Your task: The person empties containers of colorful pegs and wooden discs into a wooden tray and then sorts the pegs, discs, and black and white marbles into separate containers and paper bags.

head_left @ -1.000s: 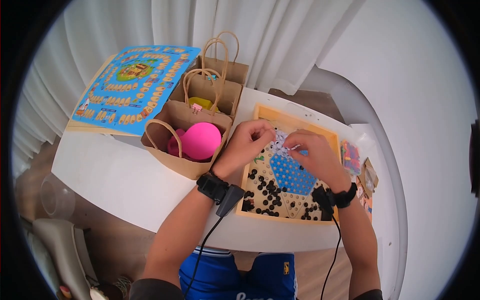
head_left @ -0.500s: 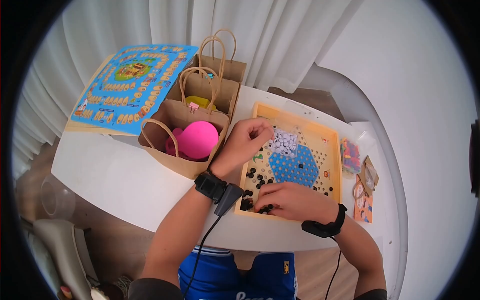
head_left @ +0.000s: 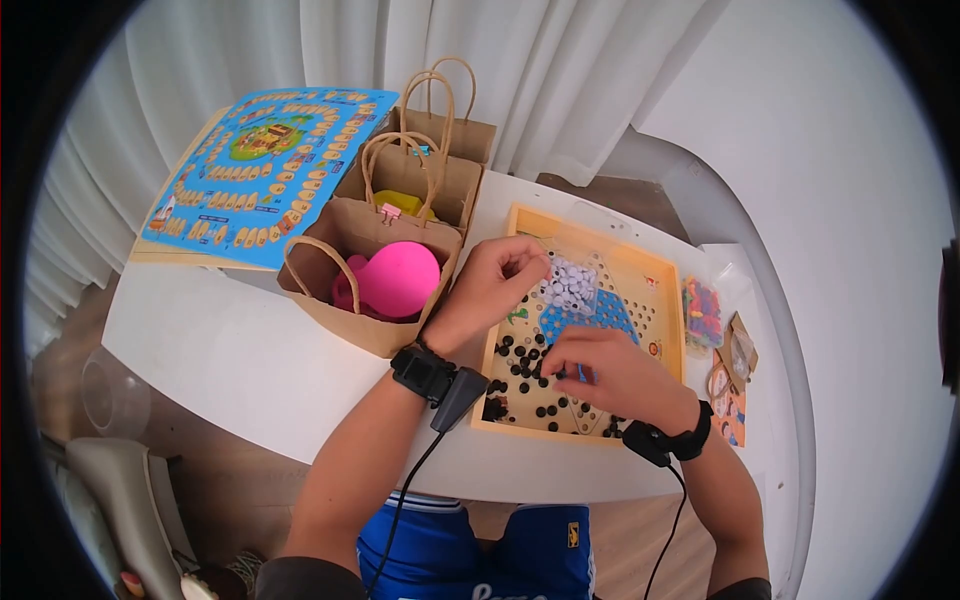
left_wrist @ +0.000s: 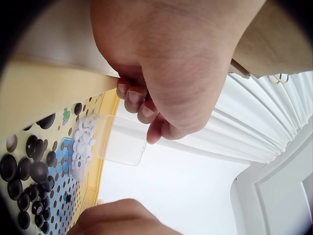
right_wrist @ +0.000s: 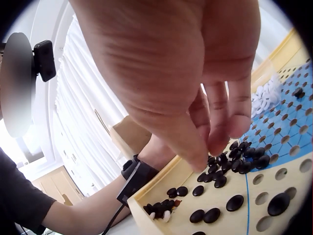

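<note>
A wooden game tray [head_left: 678, 350] has holes and a blue hexagon in its floor. At its left side, fingertips of my left hand [head_left: 490, 285] are bent together right by a clear box of white stones [head_left: 572, 290]. The clear lid [left_wrist: 126, 147] stands up from that box below these fingers in the left wrist view; I cannot tell whether they hold anything. My right hand [head_left: 618, 375] hovers palm down over the front half, thumb and fingers apart, loosely bent. Below it lie black go stones [right_wrist: 235, 202], several heaped beside the hexagon. One black stone [right_wrist: 298, 92] sits on the blue.
Paper bags [head_left: 395, 340] stand left of the tray, the nearest with a pink cup-like thing [head_left: 402, 280]. Behind them leans a blue board-game sheet [head_left: 265, 180]. A box of colourful pegs [head_left: 702, 312] and an orange booklet [head_left: 728, 415] lie on the right.
My right hand has left the box of white stones, dipped to the black stones at the tray's front edge, then drawn back a little farther in. My left hand has stayed put.
</note>
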Motion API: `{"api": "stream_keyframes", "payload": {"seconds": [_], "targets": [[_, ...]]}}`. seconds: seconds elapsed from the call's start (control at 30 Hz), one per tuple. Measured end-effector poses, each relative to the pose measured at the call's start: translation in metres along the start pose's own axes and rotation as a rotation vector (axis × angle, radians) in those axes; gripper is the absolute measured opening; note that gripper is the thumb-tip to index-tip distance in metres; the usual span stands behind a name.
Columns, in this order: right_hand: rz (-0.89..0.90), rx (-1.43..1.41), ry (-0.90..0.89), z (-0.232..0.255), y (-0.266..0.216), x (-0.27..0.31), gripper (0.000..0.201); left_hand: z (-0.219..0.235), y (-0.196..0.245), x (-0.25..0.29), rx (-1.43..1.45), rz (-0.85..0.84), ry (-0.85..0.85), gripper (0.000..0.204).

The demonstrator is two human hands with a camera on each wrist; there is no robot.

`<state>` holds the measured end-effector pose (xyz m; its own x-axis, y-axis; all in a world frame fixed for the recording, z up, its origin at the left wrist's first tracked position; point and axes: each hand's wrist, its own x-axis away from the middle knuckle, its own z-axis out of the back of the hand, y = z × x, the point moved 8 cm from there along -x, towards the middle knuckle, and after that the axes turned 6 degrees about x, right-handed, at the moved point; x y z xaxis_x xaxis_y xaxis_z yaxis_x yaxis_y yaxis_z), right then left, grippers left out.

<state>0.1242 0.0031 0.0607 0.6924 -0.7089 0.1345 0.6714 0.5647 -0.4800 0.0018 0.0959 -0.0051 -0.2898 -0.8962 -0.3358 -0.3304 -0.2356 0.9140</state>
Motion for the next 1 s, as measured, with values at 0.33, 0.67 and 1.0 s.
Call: {"api": "stream_keyframes", "payload": {"seconds": [0.33, 0.67, 1.0], "targets": [[0.240, -0.034, -0.142, -0.051, -0.021, -0.004, 0.012, 0.001, 0.000, -0.001, -0.017, -0.027, 0.008, 0.017], [0.100, 0.060, -0.140, -0.038, -0.013, -0.005, 0.007, 0.001, -0.002, 0.000, -0.014, 0.036, -0.011, 0.018], [-0.024, -0.031, 0.455, 0.055, 0.054, -0.005, 0.022, 0.002, 0.004, -0.002, 0.031, -0.080, 0.042, 0.014]]}}
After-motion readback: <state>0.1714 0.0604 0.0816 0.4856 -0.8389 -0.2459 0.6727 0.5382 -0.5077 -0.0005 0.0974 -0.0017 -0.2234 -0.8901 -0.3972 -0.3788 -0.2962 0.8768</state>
